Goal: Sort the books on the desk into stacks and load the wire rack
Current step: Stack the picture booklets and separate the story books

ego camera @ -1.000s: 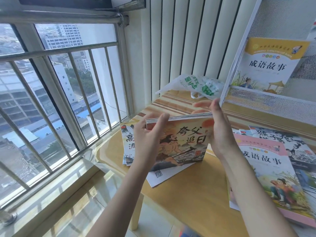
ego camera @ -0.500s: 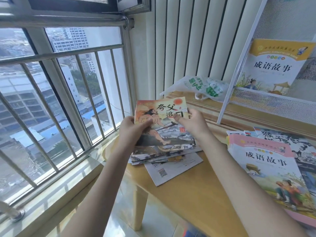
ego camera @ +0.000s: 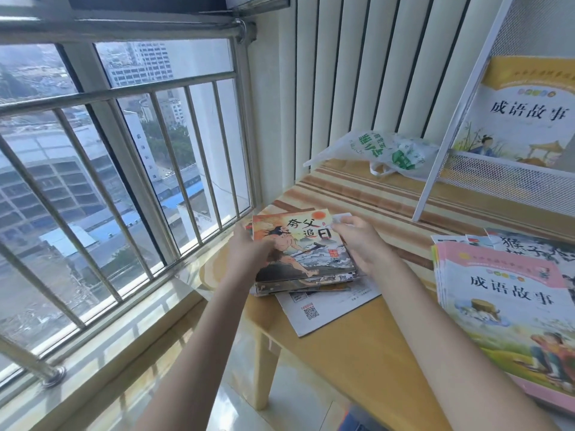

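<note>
A small stack of thin picture books, topped by an orange cover with a running figure, lies flat at the desk's left end. My left hand grips its left edge and my right hand holds its right edge. Under the stack lies a white booklet with a QR code. A second stack with a pink cover lies on the right of the wooden desk. The white wire rack stands at the back right with a yellow-topped book in it.
A crumpled plastic bag with green print lies at the back of the desk by the ribbed wall. A barred window runs along the left. More books lie behind the pink stack.
The stack stood upright on its edge between my hands a second ago. It now lies flat on the desk over the white booklet, with both hands still at its sides.
</note>
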`<state>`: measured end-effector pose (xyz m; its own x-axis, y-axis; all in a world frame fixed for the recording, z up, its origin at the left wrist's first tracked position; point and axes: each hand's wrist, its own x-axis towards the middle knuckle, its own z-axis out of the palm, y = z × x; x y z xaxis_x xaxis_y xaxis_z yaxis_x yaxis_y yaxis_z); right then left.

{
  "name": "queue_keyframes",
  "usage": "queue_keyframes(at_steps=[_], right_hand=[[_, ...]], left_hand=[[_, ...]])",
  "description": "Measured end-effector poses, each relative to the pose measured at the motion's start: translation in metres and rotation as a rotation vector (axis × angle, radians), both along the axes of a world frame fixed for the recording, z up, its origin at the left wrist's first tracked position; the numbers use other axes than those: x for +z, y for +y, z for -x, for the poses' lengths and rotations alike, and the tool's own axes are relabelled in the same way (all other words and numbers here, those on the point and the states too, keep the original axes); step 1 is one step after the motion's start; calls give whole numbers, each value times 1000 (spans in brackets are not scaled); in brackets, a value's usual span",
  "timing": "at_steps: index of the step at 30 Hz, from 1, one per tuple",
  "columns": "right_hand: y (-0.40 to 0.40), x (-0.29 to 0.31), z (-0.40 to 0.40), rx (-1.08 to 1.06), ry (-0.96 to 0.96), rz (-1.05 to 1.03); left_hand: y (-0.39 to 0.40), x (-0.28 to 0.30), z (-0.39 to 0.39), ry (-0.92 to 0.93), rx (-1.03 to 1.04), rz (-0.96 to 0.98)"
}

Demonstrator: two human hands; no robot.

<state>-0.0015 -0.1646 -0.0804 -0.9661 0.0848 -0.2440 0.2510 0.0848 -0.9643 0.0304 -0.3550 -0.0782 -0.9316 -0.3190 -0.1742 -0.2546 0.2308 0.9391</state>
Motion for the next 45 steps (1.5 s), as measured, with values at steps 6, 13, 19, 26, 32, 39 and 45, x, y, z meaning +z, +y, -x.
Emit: queue_keyframes(at_steps=[6,13,19,26,32,39,45], right_hand=[[6,3,-3,120,-57,189],[7,-8,-8,59,-5,178],[15,35,-27,122,191,15],[61,77,-84,22,461,27],[92,54,-124,-11,422,36],[99,45,-126,162,331,-13],[101,26,-128,-24,373,105]], left_hand=[[-25,16,15,-162,15,-346],[-3,11,8,-94,-44,-420],[13,57,-14,321,-213,-417],[59,86,-51,552,-386,-408],[90,60,-88,578,-439,-358],[88,30,-102,548,-476,-316],[61,6,-97,366,-799,-197]])
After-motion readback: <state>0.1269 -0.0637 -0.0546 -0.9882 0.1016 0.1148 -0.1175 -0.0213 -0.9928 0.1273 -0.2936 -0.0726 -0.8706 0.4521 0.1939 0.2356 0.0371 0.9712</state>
